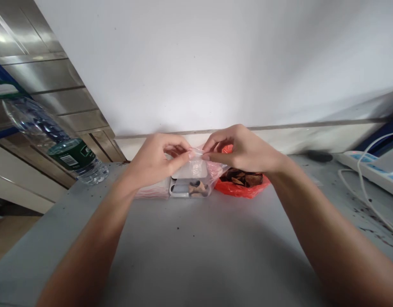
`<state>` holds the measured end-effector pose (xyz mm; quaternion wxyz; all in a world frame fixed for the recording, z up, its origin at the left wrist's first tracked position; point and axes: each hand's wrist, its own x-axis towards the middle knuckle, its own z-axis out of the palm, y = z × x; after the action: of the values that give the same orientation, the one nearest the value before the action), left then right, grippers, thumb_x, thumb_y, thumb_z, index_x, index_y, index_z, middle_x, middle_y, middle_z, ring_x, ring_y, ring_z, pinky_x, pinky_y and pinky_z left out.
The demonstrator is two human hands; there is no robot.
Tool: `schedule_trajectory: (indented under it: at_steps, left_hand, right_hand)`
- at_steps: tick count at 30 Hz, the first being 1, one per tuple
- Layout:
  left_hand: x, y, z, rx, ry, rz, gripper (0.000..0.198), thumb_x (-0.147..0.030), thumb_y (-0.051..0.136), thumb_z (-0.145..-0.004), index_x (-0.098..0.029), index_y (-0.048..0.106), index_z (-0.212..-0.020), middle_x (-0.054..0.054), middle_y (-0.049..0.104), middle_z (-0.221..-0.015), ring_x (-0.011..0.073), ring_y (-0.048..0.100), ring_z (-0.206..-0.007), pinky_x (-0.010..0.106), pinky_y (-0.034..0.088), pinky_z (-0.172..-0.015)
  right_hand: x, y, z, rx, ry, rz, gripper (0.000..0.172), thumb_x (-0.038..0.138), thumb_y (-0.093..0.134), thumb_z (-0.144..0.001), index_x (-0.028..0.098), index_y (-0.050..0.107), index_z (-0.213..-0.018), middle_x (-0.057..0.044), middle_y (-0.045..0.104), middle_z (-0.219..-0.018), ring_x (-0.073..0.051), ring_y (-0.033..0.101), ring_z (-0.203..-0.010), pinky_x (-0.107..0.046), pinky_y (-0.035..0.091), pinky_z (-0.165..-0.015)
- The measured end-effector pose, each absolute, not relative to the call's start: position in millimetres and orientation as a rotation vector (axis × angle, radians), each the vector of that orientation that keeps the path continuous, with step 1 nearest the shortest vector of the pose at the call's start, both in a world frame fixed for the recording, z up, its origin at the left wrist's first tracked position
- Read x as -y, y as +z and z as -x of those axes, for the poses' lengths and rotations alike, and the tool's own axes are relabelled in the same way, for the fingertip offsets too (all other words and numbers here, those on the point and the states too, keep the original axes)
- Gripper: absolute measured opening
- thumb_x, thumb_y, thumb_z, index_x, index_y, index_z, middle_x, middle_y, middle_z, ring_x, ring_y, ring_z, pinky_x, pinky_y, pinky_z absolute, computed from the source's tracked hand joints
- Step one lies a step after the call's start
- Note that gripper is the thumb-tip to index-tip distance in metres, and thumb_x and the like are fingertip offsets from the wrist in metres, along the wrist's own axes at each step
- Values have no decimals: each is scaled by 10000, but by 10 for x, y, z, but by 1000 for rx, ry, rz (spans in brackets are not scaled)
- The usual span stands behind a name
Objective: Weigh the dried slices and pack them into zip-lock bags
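A small clear plastic bag (212, 170) hangs between my hands, held by its top edge. My left hand (163, 157) pinches that edge between thumb and fingers. From the other side, my right hand (236, 147) grips the same edge. Brown curved pieces (198, 188) show low behind or inside the bag; I cannot tell which. Just beneath, a small white scale (180, 172) lies on the table, partly covered by the bag. Right of it sits an open red plastic bag (244, 192) full of dark brown dried pieces (243, 177).
A stack of pink-edged plastic bags (151, 192) lies left of the scale. A large green-labelled bottle (78, 155) stands at the left. To the right are a white device with blue buttons (372, 168), a white cable (359, 183) and a dark object (319, 155). The white wall (215, 64) closes the back.
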<state>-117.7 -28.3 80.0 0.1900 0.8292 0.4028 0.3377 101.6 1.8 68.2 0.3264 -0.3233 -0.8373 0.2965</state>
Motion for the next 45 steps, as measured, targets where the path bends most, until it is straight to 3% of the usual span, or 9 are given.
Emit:
schedule_trajectory:
  at_steps: [5,16,45]
  left_hand:
    - [296,785,1166,-1132,890,-2354,189,-301,643,-915,-185,777,-851,23,799,-819,166,717,-745,264,583,-723]
    - [295,831,1224,-1194,864,-2397,202,-286,658,-913,-198,760,-763,8,780,-759,144,685,-693,261,564,-720]
    - [265,851,1284,-1224,787,-2414,262,-396,645,-910,-221,778,-769,33,804,-815,179,701,-709,299,554,-699]
  right_hand:
    - [-6,674,-1012,2202,765,857,185,339,704,-814,178,785,-777,-56,749,-724,-154,633,-604,-299,445,-554]
    - [-65,650,-1056,2211,805,800,168,306,690,-833,174,740,-742,-20,689,-672,-113,548,-550,-306,402,-538]
    - [-98,698,-1189,2230,784,854,198,354,672,-826,182,750,-770,-35,715,-695,-145,598,-623,-333,468,-591]
